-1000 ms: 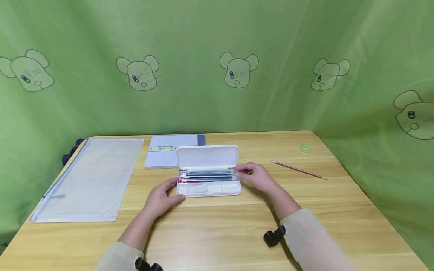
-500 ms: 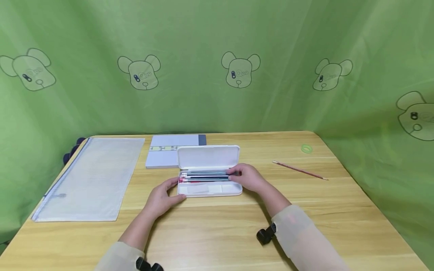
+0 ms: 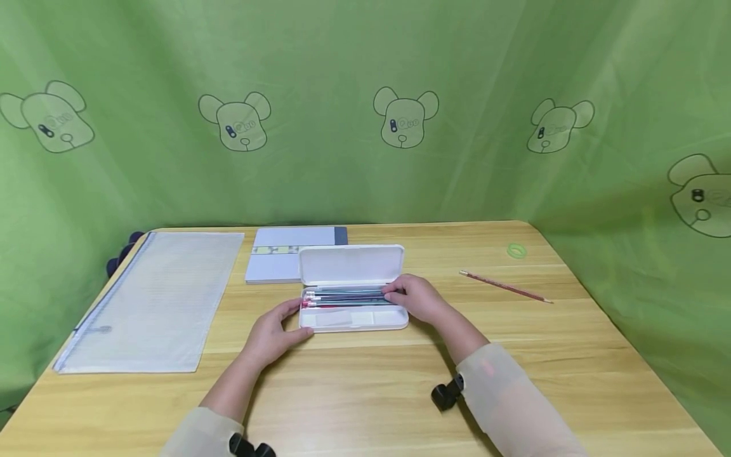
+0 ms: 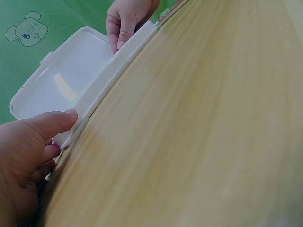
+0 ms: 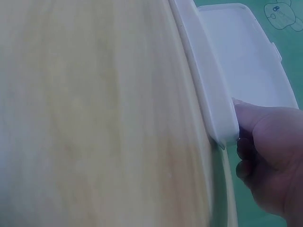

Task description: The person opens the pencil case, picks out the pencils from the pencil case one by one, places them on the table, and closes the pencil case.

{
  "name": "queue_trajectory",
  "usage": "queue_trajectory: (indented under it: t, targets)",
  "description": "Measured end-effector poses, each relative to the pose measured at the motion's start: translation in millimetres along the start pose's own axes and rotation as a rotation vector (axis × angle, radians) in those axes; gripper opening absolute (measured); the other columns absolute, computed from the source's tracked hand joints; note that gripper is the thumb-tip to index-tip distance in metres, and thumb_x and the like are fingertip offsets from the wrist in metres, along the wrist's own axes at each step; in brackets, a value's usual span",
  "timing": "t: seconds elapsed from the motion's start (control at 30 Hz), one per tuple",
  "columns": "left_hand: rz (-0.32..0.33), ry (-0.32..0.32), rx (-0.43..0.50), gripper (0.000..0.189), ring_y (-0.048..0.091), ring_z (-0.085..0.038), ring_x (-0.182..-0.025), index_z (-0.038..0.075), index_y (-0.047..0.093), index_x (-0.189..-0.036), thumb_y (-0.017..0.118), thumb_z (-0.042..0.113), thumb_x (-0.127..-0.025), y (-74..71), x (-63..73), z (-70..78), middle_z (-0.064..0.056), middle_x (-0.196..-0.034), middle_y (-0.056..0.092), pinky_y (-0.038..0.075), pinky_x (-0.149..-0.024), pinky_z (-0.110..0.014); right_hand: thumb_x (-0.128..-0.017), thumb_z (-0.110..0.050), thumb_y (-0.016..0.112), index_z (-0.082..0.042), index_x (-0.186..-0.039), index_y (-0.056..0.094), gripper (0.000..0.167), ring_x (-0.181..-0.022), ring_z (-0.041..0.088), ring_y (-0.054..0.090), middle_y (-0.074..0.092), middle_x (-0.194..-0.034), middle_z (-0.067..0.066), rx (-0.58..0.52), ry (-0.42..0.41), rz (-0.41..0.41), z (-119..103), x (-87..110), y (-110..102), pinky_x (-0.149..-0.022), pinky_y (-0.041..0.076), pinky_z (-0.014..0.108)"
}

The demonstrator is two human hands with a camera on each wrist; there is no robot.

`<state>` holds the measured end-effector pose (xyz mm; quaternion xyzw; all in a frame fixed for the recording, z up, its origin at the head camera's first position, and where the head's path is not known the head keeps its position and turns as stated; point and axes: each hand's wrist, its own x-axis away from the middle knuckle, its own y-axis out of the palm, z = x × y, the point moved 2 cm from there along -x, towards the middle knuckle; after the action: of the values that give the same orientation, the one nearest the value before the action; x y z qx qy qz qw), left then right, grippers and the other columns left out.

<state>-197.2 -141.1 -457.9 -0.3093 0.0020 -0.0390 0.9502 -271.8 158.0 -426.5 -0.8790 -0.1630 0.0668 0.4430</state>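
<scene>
A white pencil case (image 3: 390, 317) lies with its lid (image 3: 351, 265) raised. Several pencils (image 3: 342, 296) lie side by side along its rear compartment; the front one holds a small translucent strip (image 3: 334, 318). My left hand (image 3: 268, 337) grips the case's left end, thumb at the front corner and fingers along the side. Over the case's right end, my right hand (image 3: 421, 299) reaches in, thumb and forefinger pinching at the pencils' right ends. Both wrist views hide the pencils behind the case's front wall (image 4: 108, 81), and the right fingertips are partly hidden.
Behind the case is a pale notebook (image 3: 273, 270) with a dark spine strip. A translucent zip pouch (image 3: 154, 304) covers the table's left side. To the right lie a red pencil (image 3: 505, 287) and a green ring (image 3: 516, 251). A green curtain (image 3: 320, 178) hangs behind the table (image 3: 354, 393).
My right hand has moved left from the case's right edge to over the pencils' ends, closing its thumb and forefinger there. My left hand has kept its grip on the case.
</scene>
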Motion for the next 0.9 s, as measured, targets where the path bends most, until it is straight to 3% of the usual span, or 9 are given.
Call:
queue_trajectory:
  t: [0.13,0.3,0.6,0.9]
  targets:
    - [-0.001,0.0,0.0,0.069,0.04,-0.035,-0.142,0.01,0.051,-0.142,0.078,0.031,-0.082,0.1,0.1,-0.2,-0.011,-0.145,0.054,0.03,-0.119,-0.052,-0.095,-0.016,0.064,-0.012,-0.1,0.074,0.012,-0.099,0.021,0.061,0.069,-0.106,0.008,-0.013,0.001,0.019,0.9,0.5,-0.6,-0.094,0.052,0.044]
    - [0.0,-0.003,-0.003,0.069,0.04,-0.035,-0.141,0.01,0.051,-0.142,0.078,0.031,-0.082,0.2,0.3,-0.2,-0.011,-0.145,0.054,0.031,-0.119,-0.052,-0.094,-0.018,0.066,-0.011,-0.106,0.074,0.016,-0.095,0.019,0.059,0.068,-0.108,0.007,-0.037,0.017,0.036,2.2,0.3,-1.2,-0.089,0.052,0.04]
    - [0.0,-0.008,-0.009,0.068,0.04,-0.035,-0.141,0.01,0.051,-0.142,0.078,0.031,-0.082,0.1,-0.3,-0.2,-0.011,-0.145,0.054,0.031,-0.119,-0.053,-0.089,-0.017,0.072,-0.01,-0.108,0.075,0.021,-0.093,0.018,0.061,0.07,-0.104,0.007,-0.018,0.008,-0.003,2.5,-3.3,0.7,-0.088,0.052,0.038]
    - [0.009,0.012,-0.002,0.069,0.042,-0.035,-0.14,0.009,0.052,-0.141,0.079,0.03,-0.081,0.4,-0.3,-0.1,-0.011,-0.144,0.055,0.031,-0.119,-0.052,-0.09,-0.017,0.07,-0.009,-0.111,0.074,0.022,-0.105,0.025,0.063,0.07,-0.111,0.011,0.016,0.006,-0.039,-1.3,-3.1,-0.9,-0.098,0.051,0.045]
